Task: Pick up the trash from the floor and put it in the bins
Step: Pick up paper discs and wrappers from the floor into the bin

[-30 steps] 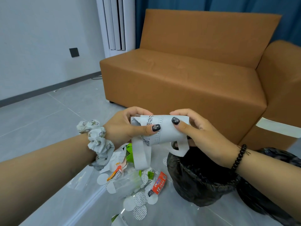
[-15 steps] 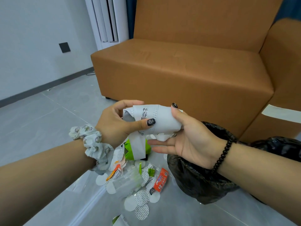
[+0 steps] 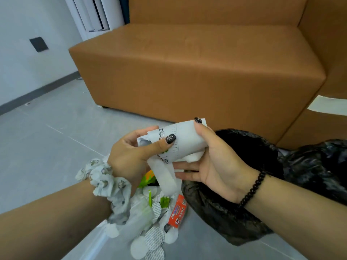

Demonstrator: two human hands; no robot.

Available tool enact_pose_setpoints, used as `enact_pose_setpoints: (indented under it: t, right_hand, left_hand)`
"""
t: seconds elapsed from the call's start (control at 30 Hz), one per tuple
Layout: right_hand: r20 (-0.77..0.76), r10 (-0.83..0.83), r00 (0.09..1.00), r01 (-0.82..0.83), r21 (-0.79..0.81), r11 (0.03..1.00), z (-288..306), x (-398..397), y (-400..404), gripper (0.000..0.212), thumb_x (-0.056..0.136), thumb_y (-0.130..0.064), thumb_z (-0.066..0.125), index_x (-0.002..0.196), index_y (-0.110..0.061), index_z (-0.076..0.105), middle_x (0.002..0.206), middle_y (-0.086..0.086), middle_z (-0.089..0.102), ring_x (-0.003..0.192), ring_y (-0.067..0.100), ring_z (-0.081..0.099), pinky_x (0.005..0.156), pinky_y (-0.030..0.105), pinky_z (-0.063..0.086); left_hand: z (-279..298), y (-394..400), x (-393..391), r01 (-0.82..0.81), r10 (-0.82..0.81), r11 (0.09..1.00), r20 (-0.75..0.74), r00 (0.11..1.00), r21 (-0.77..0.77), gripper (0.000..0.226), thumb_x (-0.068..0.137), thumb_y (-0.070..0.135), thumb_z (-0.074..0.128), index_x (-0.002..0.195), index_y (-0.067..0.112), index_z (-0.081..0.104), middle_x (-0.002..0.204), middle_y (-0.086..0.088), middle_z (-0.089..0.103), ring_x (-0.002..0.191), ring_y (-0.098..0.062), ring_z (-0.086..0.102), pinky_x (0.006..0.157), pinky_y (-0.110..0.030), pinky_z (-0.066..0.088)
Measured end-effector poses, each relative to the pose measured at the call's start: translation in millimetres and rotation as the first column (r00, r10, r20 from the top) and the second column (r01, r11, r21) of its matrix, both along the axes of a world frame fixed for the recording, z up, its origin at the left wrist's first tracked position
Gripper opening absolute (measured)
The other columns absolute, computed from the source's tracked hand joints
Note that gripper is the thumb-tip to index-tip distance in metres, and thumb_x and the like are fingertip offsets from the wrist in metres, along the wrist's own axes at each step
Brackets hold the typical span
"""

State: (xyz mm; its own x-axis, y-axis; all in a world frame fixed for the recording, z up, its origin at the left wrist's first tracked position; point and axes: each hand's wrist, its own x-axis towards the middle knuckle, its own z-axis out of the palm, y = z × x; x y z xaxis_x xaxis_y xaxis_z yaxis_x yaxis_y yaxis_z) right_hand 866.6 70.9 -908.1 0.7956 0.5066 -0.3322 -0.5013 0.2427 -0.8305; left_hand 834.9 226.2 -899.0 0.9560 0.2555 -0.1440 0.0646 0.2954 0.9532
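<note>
Above the bin rim: paper bag (image 3: 185, 142), folded smaller than 1 second before
Left hand (image 3: 131, 156): thumb pinching it
Right hand (image 3: 212, 162): curled round its end
Bin (image 3: 249, 147): just beside, drop likely next

A home living room; a brown sofa (image 3: 197, 72) stands far across the grey tiled floor (image 3: 47, 143); a white wall (image 3: 28, 19) with a dark switch plate (image 3: 38, 44) lies left.

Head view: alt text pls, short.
Both hands, left hand and right hand, hold a rolled white paper bag beside a black-lined bin. Wrappers and round pads litter the grey floor before a brown sofa.
</note>
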Motion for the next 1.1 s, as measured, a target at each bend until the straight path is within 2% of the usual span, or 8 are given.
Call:
enact_pose_setpoints:
  t: [0.2, 0.37, 0.53, 0.63, 0.73, 0.9, 1.0, 1.1]
  right_hand:
    - [-0.040, -0.108, 0.993, 0.109, 0.033, 0.993, -7.3, 23.0, -23.2, 0.027, 0.094, -0.037, 0.050, 0.116, -0.022, 0.052, 0.126, 0.019, 0.058, 0.085, 0.037, 0.067, 0.081, 0.052, 0.056]
    - [-0.049, -0.196, 0.979, 0.197, 0.015, 0.980, -19.3, 38.3, -54.0, 0.033, 0.093, -0.026, 0.052, 0.124, -0.014, 0.049, 0.125, 0.019, 0.059, 0.089, 0.031, 0.069, 0.066, 0.039, 0.057]
    - [0.228, -0.285, 0.931, 0.337, -0.236, 0.911, -36.9, 48.0, -88.3, 0.011, 0.093, -0.018, 0.054, 0.103, -0.023, 0.055, 0.110, 0.008, 0.061, 0.095, 0.028, 0.067, 0.065, 0.039, 0.057]
    - [0.491, -0.026, 0.871, 0.331, -0.547, 0.768, -52.6, 63.0, -108.5, 0.019, 0.092, -0.019, 0.055, 0.108, -0.028, 0.049, 0.099, 0.003, 0.056, 0.092, 0.029, 0.064, 0.065, 0.046, 0.059]
    - [0.432, 0.475, 0.766, 0.183, -0.856, 0.483, -73.0, 83.6, -112.9, 0.031, 0.091, -0.033, 0.055, 0.119, -0.033, 0.041, 0.096, 0.007, 0.055, 0.076, 0.033, 0.060, 0.062, 0.048, 0.054]
    - [0.044, 0.808, 0.588, 0.052, -0.998, 0.017, -135.3, 98.5, -88.1, 0.046, 0.094, -0.041, 0.048, 0.134, -0.023, 0.032, 0.119, 0.009, 0.047, 0.095, 0.030, 0.056, 0.071, 0.038, 0.050]
    - [0.003, 0.798, 0.602, 0.094, -0.993, -0.068, -178.2, 93.1, -85.4, 0.056, 0.095, -0.045, 0.045, 0.142, -0.020, 0.025, 0.128, 0.012, 0.046, 0.104, 0.030, 0.053, 0.069, 0.028, 0.038]
    - [-0.026, 0.782, 0.622, 0.087, -0.991, -0.102, -195.7, 87.1, -82.8, 0.071, 0.092, -0.047, 0.049, 0.149, -0.021, 0.014, 0.136, 0.013, 0.042, 0.113, 0.031, 0.051, 0.080, 0.031, 0.045]
  left_hand:
    - [-11.5, -20.4, 24.1, 0.035, -0.034, 0.987, -0.007, 0.999, 0.156, 0.052, 0.043, 0.018, 0.087, 0.091, 0.012, 0.067, 0.086, -0.012, 0.072, 0.078, -0.033, 0.068, 0.073, -0.051, 0.057]
    - [-30.2, -34.1, 51.2, 0.194, -0.203, 0.922, -0.009, 0.979, 0.333, 0.052, 0.046, 0.040, 0.082, 0.091, 0.019, 0.067, 0.088, -0.005, 0.074, 0.082, -0.025, 0.070, 0.073, -0.039, 0.058]
    - [-57.5, -37.0, 57.8, 0.430, -0.458, 0.773, -0.058, 0.887, 0.467, 0.052, 0.070, 0.036, 0.066, 0.119, 0.020, 0.061, 0.109, 0.011, 0.067, 0.098, 0.003, 0.062, 0.085, -0.017, 0.051]
    - [-84.3, -24.8, 48.6, 0.430, -0.521, 0.401, -0.185, 0.833, 0.809, 0.060, 0.072, 0.059, 0.065, 0.127, 0.041, 0.050, 0.132, 0.018, 0.044, 0.119, 0.012, 0.039, 0.100, -0.002, 0.027]
    - [-103.3, -16.3, 36.0, 0.466, -0.535, 0.145, -0.327, 0.779, 0.873, 0.078, 0.057, 0.071, 0.043, 0.131, 0.045, 0.044, 0.139, 0.012, 0.032, 0.129, 0.004, 0.032, 0.097, 0.003, 0.015]
    - [-119.8, -15.2, 25.0, 0.429, -0.522, 0.197, -0.276, 0.807, 0.881, 0.071, 0.061, 0.063, 0.043, 0.127, 0.038, 0.052, 0.115, 0.017, 0.050, 0.105, -0.005, 0.055, 0.091, -0.021, 0.046]
    - [-122.3, -26.2, 23.5, 0.379, -0.478, 0.213, -0.242, 0.845, 0.901, 0.058, 0.063, 0.050, 0.052, 0.117, 0.029, 0.060, 0.107, 0.010, 0.060, 0.095, -0.010, 0.059, 0.083, -0.027, 0.049]
    - [-124.6, -31.8, 26.2, 0.376, -0.493, 0.156, -0.258, 0.831, 0.913, 0.064, 0.055, 0.060, 0.048, 0.111, 0.032, 0.061, 0.099, 0.009, 0.060, 0.092, -0.007, 0.056, 0.073, -0.008, 0.039]
